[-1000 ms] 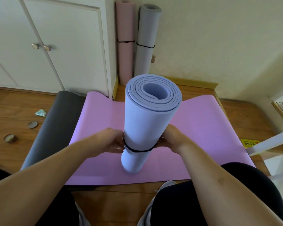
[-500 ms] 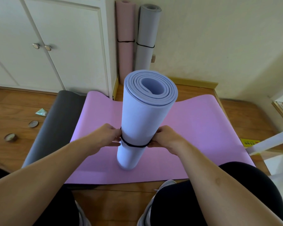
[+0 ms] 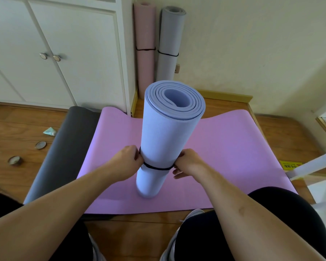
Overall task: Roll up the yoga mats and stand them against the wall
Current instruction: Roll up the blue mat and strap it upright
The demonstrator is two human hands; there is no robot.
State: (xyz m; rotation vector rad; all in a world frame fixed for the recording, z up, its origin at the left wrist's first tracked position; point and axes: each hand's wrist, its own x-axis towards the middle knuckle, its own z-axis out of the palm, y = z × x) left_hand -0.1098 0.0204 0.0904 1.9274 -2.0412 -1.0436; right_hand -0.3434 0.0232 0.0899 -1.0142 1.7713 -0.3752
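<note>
Hands grip both sides of the black band: the left hand (image 3: 129, 160) and right hand (image 3: 188, 162) pinch it, now slid lower down the rolled blue mat (image 3: 167, 140). The roll stands upright on the flat purple mat (image 3: 233, 147). Banded, it seems ready to join the two rolls against the wall (image 3: 252, 44).

bare forearms (image 3: 68, 208), black trousers (image 3: 282, 208), grey shoes (image 3: 193, 213)

No text could be read; a yellow sticker (image 3: 290, 165) on the floor, right of the right hand's fingers (image 3: 179, 171), bore illegible print.
</note>
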